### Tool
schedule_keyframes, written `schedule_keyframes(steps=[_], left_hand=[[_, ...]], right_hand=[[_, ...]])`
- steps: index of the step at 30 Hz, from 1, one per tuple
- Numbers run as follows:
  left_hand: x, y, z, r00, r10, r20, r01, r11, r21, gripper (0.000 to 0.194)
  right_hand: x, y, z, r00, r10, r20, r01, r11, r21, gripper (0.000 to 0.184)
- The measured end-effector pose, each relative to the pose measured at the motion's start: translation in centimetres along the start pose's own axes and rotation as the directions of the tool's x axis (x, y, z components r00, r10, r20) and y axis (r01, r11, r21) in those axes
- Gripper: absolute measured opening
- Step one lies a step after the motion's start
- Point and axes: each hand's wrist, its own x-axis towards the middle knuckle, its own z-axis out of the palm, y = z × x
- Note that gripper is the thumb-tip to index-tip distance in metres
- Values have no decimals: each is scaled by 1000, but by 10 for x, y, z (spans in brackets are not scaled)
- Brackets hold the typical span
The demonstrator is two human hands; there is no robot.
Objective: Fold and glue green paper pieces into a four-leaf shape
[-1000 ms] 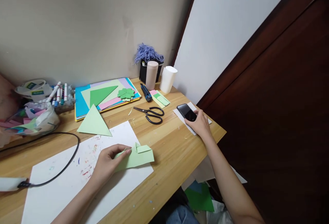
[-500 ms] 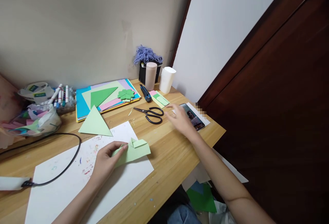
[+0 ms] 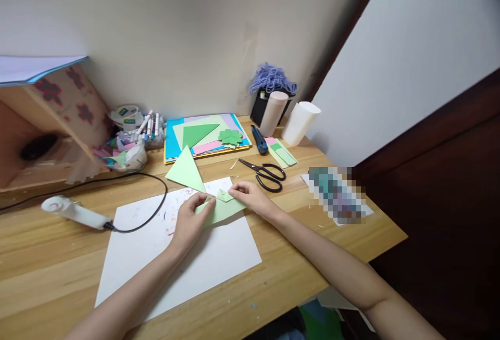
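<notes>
A folded piece of light green paper [image 3: 224,212] is held between my two hands above a white sheet [image 3: 144,267] marked with coloured smears. My left hand [image 3: 194,216] pinches its left end, thumb on top. At the other end, my right hand [image 3: 250,197] grips the paper close to a small raised fold. Just behind them lies a light green paper triangle [image 3: 186,171]. Black-handled scissors [image 3: 267,174] rest open-bladed beyond my right hand. The phone [image 3: 336,194] lies on white paper to the right, its screen blurred out.
Coloured paper [image 3: 174,142] is stacked at the back, topped by a green paper flower [image 3: 230,137]. A blue cutter [image 3: 259,139], a pinkish cylinder [image 3: 274,113] and a white cup-like roll [image 3: 300,124] stand or lie nearby. A white corded tool [image 3: 78,212] is at left.
My right hand has left the phone at the right and moved left onto the green paper. The phone's screen has lit up. The view has swung left.
</notes>
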Motion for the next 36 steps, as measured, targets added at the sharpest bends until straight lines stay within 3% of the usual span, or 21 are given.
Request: schedule_keyframes(steps=[7, 23, 36], left_hand=[[1, -4, 1, 990, -67, 123, 59, 996, 68, 35], [3, 5, 3, 988, -61, 144, 14, 952, 305, 32], [5, -1, 1, 983, -102, 154, 46, 942, 333, 31]], right_hand=[[-9, -2, 3, 1000, -27, 12, 27, 997, -74, 22], [-8, -7, -9, 992, -55, 115, 69, 989, -128, 15], [-9, -8, -11, 988, -85, 130, 100, 989, -112, 14]])
